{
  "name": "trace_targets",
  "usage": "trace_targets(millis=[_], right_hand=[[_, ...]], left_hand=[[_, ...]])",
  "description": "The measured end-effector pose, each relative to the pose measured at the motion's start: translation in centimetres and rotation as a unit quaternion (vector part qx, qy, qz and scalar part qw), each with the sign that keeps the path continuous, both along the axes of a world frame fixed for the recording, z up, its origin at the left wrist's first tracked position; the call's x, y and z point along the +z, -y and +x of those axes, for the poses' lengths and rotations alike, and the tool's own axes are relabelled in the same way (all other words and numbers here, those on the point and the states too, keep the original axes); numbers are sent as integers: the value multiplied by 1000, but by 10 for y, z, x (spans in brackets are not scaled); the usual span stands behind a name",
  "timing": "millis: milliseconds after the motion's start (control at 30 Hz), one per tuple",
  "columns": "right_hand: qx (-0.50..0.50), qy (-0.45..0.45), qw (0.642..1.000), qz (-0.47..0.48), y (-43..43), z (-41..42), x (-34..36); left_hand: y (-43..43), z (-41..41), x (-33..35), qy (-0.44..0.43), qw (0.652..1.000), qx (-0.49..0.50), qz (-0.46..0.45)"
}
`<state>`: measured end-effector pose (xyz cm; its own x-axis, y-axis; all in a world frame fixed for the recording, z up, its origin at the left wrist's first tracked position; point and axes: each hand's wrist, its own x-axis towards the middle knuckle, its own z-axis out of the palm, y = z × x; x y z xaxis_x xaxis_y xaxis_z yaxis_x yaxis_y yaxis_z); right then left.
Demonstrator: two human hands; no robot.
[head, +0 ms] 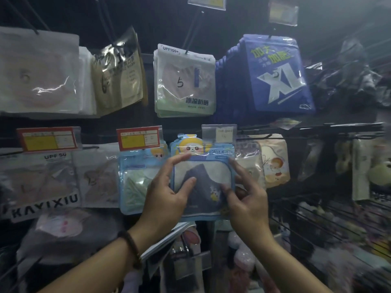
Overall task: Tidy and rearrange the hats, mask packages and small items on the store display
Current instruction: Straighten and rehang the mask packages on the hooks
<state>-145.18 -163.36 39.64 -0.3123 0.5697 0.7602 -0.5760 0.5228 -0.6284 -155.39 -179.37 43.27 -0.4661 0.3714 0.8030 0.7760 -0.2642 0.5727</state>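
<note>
Head view: holds blue cartoon mask package (204,166) between left grip (167,199) and right grip (248,200), thumbs pressing its front.

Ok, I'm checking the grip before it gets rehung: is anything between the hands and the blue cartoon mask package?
Nothing visible. The left hand and the right hand hold the blue cartoon mask package by its side edges, thumbs on its front. Only a clear price-tag sleeve overlaps its upper right corner.

Shop display: hung mask packages (186,81) (price tags (138,138) above)
</note>
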Motion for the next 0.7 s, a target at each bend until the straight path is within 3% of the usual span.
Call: trace_targets(millis=[133, 333, 533, 700], right_hand=[[-68, -23, 995, 70, -7, 2, 4], [-65, 6, 997, 43, -8, -5, 15], [-72, 9, 997, 32, -12, -8, 23], [-92, 14, 995, 36, -6, 0, 23]], left_hand=[[2, -4, -2, -14, 999, -30, -39], [1, -1, 8, -27, 997, -24, -65], [4, 6, 23, -114, 985, 41, -124], [6, 14, 20, -131, 977, 68, -152]])
